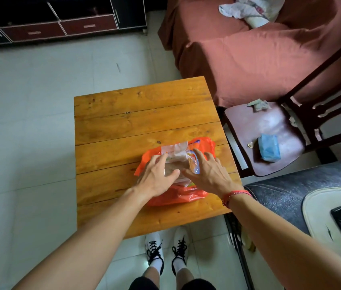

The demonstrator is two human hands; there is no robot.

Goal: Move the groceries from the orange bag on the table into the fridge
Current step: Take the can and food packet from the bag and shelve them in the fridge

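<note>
Head view: left hand and right hand, fingers spread, not yet clamped. Bread packet sits between them, orange bag beneath. Next: clamp, lift out.

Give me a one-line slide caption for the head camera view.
Left hand and right hand rest on a clear packet in the orange bag on a wooden table.

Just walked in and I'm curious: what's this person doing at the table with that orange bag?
A person stands at the wooden table, both hands on a clear packet of something brown lying in the open orange bag. The left hand reaches over its left edge; the right hand lies spread on its right side. The packet is not yet lifted out, and no fridge is in view.
</note>
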